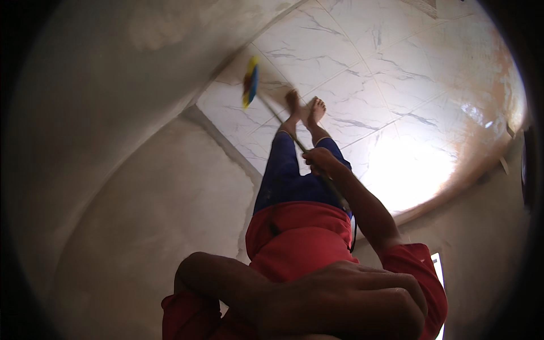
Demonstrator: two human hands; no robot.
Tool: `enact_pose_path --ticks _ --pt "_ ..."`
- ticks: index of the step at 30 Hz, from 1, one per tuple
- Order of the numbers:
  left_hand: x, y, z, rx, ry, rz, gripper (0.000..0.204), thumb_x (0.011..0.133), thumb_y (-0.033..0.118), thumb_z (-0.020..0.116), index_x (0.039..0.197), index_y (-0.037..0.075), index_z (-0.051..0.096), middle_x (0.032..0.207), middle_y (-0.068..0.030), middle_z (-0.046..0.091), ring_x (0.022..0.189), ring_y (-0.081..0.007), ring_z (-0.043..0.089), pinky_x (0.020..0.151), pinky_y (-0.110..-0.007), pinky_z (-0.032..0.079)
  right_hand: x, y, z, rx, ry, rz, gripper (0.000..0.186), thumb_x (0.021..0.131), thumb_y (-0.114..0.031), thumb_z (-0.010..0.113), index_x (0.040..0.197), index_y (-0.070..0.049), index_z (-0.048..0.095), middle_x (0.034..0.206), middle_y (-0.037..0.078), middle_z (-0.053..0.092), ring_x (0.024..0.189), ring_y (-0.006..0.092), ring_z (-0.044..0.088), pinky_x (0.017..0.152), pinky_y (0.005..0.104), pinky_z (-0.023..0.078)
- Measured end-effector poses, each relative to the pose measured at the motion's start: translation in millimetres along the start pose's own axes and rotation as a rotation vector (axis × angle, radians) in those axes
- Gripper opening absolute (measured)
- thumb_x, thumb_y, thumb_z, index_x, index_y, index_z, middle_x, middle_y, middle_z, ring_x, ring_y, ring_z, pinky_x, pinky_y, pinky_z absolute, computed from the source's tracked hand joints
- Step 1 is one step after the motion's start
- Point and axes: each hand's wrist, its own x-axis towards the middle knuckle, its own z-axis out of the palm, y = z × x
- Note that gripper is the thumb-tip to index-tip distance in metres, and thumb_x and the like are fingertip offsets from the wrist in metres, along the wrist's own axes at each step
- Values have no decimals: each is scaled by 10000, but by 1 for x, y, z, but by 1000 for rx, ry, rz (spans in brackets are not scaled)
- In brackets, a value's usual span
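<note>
My right hand (322, 161) is closed around the thin, dark handle (281, 120) of a long-handled brush or broom, in front of my right thigh. The handle slants away to the far left. At its far end is the yellow and blue head (250, 82), blurred, over the tiles near the foot of the wall and left of my feet. Close to the camera, my left hand (357, 297) lies across my chest with its back showing. Its fingers are bent and pressed together, their tips hidden, and whatever they hold, if anything, does not show.
My bare feet (306, 106) stand on white marble-patterned tiles (351, 73). A bare plastered wall (124, 73) runs along the left, with a rough grey ledge or surface (170, 187) nearer me. Bright light glares off the floor (411, 170) at right, beside a curved brownish edge (447, 195).
</note>
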Motion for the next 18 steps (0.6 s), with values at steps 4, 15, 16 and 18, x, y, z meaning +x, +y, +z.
enact_pose_path --ticks 4,15,16,18 --pt "45 -16 5 71 -52 -150 479 972 361 423 698 1 580 720 -141 595 615 -215 552 619 -357 468 123 -44 7 -595 -222 -294 203 863 -204 597 983 -41 621 719 43 597 502 120 533 419 315 430" --pt "136 -6 56 -174 571 -540 353 888 296 322 618 108 451 644 -41 448 630 -127 474 997 -376 359 -14 -178 -347 225 633 -407 163 947 -179 510 999 -54 599 662 -3 500 447 85 412 390 257 378" --pt "142 -5 64 -174 580 -561 330 885 285 334 639 104 459 646 -44 452 627 -128 472 982 -372 364 -28 -184 -351 266 667 -473 151 962 -183 498 946 -61 586 648 -6 496 443 81 412 391 252 379" --pt "156 -6 74 -183 572 -572 284 880 262 358 681 96 474 651 -51 460 622 -130 469 952 -365 375 -66 -178 -308 32 869 -577 162 973 -192 493 939 -52 567 612 -11 482 443 63 426 385 239 380"
